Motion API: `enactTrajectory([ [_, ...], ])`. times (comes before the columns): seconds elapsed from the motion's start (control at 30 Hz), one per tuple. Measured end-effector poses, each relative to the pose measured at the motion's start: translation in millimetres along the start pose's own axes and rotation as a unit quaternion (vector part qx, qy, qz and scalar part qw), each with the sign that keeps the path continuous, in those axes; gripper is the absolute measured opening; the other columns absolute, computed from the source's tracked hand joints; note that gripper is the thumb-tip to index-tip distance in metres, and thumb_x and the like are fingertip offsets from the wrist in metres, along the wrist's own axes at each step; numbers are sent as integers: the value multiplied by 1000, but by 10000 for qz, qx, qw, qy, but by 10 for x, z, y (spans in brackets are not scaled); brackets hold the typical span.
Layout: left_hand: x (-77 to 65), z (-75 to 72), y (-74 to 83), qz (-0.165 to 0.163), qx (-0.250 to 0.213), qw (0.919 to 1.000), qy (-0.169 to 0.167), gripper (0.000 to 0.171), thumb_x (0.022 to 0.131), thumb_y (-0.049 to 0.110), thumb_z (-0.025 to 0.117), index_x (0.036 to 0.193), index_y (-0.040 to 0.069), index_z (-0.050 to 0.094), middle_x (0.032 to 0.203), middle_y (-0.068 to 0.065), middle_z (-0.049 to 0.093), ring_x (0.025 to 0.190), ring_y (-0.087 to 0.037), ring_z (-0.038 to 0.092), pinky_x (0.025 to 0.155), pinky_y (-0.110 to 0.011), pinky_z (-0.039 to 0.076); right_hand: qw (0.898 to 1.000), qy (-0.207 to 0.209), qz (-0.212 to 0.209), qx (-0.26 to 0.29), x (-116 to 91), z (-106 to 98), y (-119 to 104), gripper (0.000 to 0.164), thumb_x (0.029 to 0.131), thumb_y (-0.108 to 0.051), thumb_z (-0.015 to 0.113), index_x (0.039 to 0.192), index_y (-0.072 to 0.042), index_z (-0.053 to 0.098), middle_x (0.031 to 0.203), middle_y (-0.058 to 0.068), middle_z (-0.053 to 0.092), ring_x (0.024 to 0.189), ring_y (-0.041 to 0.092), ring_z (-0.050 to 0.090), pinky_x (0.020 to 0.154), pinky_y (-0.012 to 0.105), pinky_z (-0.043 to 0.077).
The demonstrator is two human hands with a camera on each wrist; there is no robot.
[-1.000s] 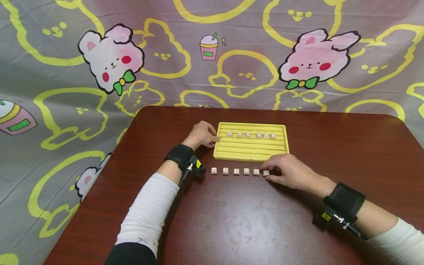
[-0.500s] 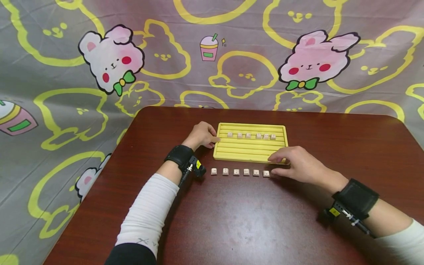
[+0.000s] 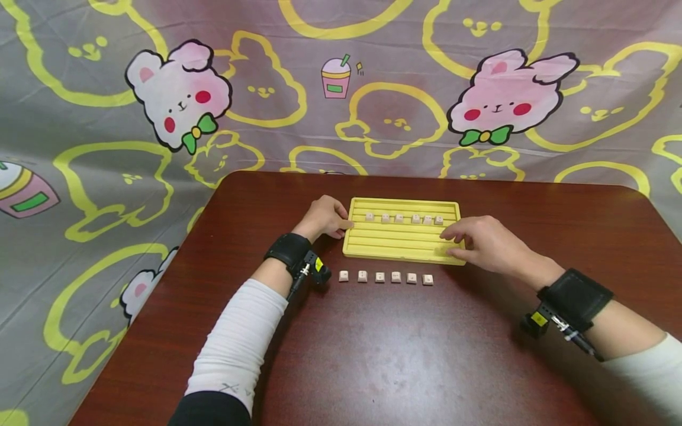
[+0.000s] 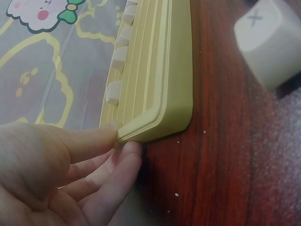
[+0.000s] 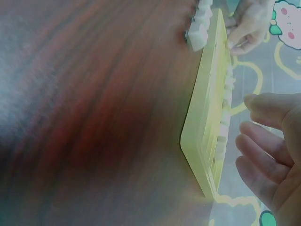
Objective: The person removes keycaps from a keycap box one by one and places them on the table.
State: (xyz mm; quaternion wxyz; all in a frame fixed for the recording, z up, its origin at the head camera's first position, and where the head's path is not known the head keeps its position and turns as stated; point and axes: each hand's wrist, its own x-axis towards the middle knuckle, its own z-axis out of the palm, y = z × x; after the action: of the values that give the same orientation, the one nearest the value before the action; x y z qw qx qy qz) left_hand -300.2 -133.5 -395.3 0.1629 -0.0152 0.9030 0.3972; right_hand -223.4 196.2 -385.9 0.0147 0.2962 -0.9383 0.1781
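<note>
A yellow ridged tray [image 3: 401,244] lies on the table, with a row of several white keycaps [image 3: 399,218] standing along one of its upper grooves. My left hand [image 3: 326,216] pinches the tray's left end, thumb on the rim and fingers against its outer side, as the left wrist view shows. Over the tray's right end hovers my right hand [image 3: 487,244], fingers loosely spread and holding nothing; the right wrist view shows a gap between them and the tray. In front of the tray, a second row of several keycaps [image 3: 396,277] sits on the table, printed sides up.
The brown wooden table [image 3: 373,355] extends around the tray on all sides. Behind it hangs a patterned cloth [image 3: 373,118] with cartoon bunnies. One keycap [image 4: 270,40] looms close to the left wrist camera, marked with an X-like sign.
My right hand has let go of the rightmost keycap in the front row and moved right and away from me, over the tray's right end. The left hand stays put.
</note>
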Motion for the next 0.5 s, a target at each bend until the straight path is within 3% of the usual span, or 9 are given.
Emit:
enactTrajectory([
  [0.5, 7, 4, -5, -26, 38, 10000, -31, 22, 89, 12, 74, 103, -2, 66, 107, -19, 62, 67, -16, 69, 64, -27, 63, 9996, 121, 213, -103, 260, 21, 161, 30, 84, -16, 80, 112, -7, 74, 104, 8, 75, 89, 21, 67, 77, 39, 58],
])
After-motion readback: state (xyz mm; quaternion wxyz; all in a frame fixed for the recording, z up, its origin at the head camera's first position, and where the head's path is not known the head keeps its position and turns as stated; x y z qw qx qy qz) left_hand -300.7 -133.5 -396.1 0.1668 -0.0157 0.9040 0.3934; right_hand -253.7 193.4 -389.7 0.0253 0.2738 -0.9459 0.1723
